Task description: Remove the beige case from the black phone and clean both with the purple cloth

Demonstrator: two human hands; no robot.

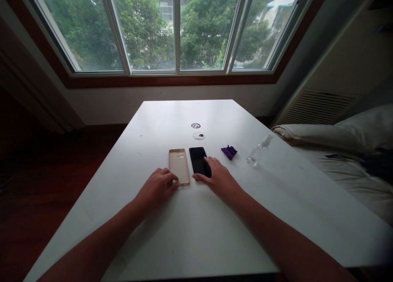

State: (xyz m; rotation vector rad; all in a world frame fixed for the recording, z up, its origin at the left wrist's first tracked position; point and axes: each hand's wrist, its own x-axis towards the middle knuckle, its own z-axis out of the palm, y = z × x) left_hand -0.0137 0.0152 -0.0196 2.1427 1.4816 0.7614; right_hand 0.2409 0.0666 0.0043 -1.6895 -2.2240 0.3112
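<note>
A clear phone case (179,166) with a gold-tinted rim and camera cutouts lies flat on the white table. My left hand (159,186) is at its lower left edge, fingers curled and pinching that side. Just right of the case lies a black smartphone (198,159), dark screen facing up. My right hand (219,176) spans its lower part, the thumb at the bottom edge and the fingers along the right side. A narrow strip of tabletop separates phone and case.
Beyond the phone lie two small round flat pieces, a white one (198,136) and a patterned one (195,126). To the right are a crumpled purple cloth (229,152) and a clear spray bottle (258,151). The white table (184,241) ends before a window; a beige padded seat (331,151) stands at right.
</note>
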